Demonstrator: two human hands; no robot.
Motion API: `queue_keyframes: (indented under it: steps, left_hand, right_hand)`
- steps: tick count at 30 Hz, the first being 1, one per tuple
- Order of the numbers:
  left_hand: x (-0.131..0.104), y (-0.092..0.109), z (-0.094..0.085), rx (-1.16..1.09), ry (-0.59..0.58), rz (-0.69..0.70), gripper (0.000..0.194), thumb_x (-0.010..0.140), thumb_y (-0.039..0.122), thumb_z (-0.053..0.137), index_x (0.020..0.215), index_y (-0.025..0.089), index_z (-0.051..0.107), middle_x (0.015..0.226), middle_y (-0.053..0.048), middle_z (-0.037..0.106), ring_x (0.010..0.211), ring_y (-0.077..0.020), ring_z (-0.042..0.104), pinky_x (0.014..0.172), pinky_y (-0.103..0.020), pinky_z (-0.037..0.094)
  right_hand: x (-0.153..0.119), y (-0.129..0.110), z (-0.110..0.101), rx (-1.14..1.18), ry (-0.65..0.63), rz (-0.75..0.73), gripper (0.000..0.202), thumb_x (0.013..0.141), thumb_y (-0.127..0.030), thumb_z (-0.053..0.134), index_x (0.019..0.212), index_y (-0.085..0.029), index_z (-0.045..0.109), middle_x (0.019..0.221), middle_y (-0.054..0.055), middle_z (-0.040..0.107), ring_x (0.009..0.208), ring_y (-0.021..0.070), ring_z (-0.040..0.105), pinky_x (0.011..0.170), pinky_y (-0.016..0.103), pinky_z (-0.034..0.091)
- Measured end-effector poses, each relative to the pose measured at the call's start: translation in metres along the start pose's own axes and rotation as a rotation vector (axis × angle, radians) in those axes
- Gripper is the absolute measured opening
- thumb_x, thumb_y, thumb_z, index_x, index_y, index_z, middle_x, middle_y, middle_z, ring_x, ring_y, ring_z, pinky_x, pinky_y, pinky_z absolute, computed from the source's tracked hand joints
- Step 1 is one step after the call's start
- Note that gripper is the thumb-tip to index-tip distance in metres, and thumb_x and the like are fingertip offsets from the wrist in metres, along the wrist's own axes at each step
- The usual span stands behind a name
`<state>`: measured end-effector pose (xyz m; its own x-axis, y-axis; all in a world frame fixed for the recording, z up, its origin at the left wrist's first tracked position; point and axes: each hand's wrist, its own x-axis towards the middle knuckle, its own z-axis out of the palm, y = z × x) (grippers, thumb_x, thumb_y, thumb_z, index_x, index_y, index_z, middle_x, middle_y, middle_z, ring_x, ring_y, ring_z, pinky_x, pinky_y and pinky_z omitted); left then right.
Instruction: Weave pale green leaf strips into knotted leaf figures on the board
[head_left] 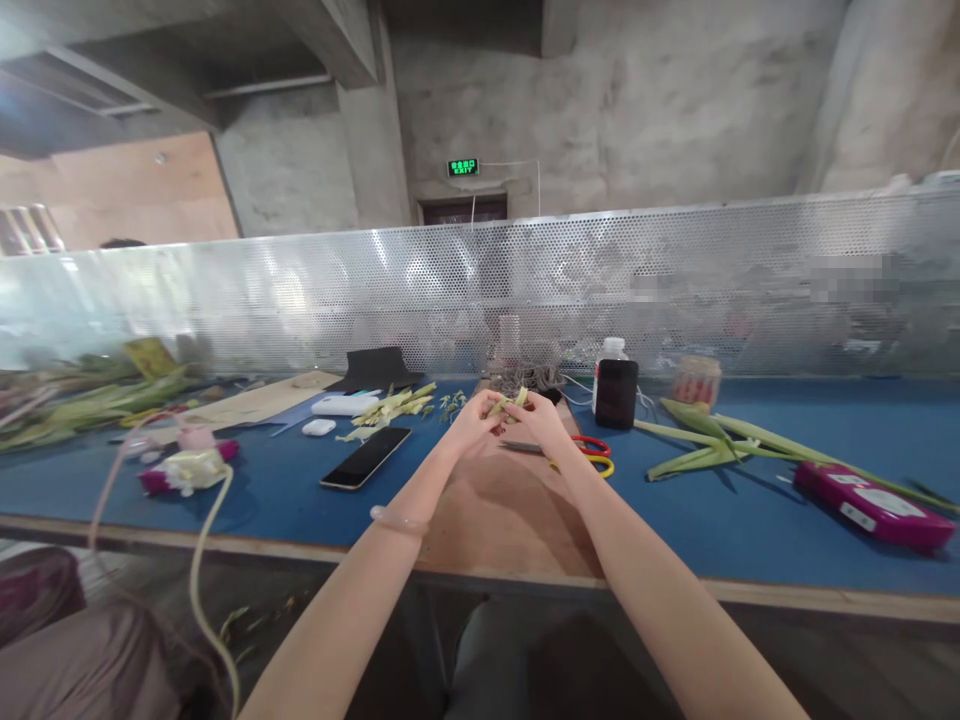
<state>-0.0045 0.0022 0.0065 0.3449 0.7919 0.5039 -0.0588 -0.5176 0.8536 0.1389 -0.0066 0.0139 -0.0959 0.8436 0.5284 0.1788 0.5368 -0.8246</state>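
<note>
My left hand [475,420] and my right hand [537,414] meet above the wooden board, both closed on a small pale green leaf strip [520,397]. The strip appears bent or folded between the fingertips; its finer shape is too small to make out. Under my right forearm lies a pair of scissors [592,446] with red and yellow handles, blades pointing left. Several cut leaf pieces [401,403] lie left of my hands. Behind my hands sits a tangle of grey cord [529,376].
A black phone [367,458] lies to the left, and another phone [617,394] leans on a white bottle. Long green leaves [697,445] and a magenta box [874,507] occupy the right. A cable [201,560] hangs off the front edge. Perforated metal panels [315,300] stand behind.
</note>
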Motion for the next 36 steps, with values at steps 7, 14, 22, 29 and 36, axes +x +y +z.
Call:
queue_keyframes:
  steps: [7,14,22,29,36]
  left_hand:
    - [0.004,-0.007,-0.001,-0.047,0.09,-0.013,0.024,0.069,0.026,0.062,0.084,0.015,0.048,0.058,0.001,0.058,0.049,-0.0099,0.054,0.053,-0.023,0.043]
    - [0.011,-0.015,-0.009,-0.095,0.236,0.006,0.024,0.069,0.027,0.062,0.086,0.017,0.047,0.064,0.002,0.058,0.051,-0.0087,0.053,0.055,-0.022,0.043]
    - [0.009,-0.012,-0.007,-0.119,0.218,-0.024,0.027,0.068,0.024,0.063,0.087,0.016,0.047,0.066,0.001,0.06,0.051,-0.009,0.054,0.056,-0.024,0.045]
    - [0.007,-0.007,-0.008,-0.173,0.195,-0.055,0.027,0.067,0.022,0.065,0.088,0.015,0.049,0.066,0.001,0.059,0.05,-0.0081,0.052,0.056,-0.024,0.044]
    - [0.008,-0.007,-0.007,-0.307,0.149,-0.093,0.021,0.078,0.033,0.051,0.085,0.013,0.054,0.077,-0.005,0.061,0.058,-0.011,0.056,0.057,-0.025,0.046]
  right_hand:
    - [0.0,0.0,0.005,0.074,-0.04,0.026,0.03,0.076,-0.04,0.05,0.08,-0.013,0.059,0.076,0.004,0.063,0.07,0.0147,0.058,0.065,0.027,0.045]
    - [-0.001,0.003,0.015,0.002,-0.028,0.066,0.024,0.086,-0.033,0.045,0.091,-0.012,0.054,0.082,0.003,0.059,0.066,0.0096,0.057,0.061,0.026,0.049]
    - [-0.004,0.007,0.013,-0.243,-0.008,-0.028,0.019,0.084,-0.03,0.048,0.083,-0.012,0.054,0.076,0.0,0.055,0.063,0.0086,0.052,0.058,0.025,0.045]
    - [-0.008,0.0,0.011,-0.305,0.0,-0.103,0.02,0.085,-0.031,0.046,0.081,-0.013,0.055,0.077,0.0,0.055,0.065,0.0093,0.052,0.061,0.026,0.044]
    - [-0.007,0.001,0.012,-0.258,0.022,-0.088,0.022,0.086,-0.032,0.044,0.082,-0.013,0.053,0.073,-0.001,0.053,0.059,0.0078,0.049,0.056,0.024,0.043]
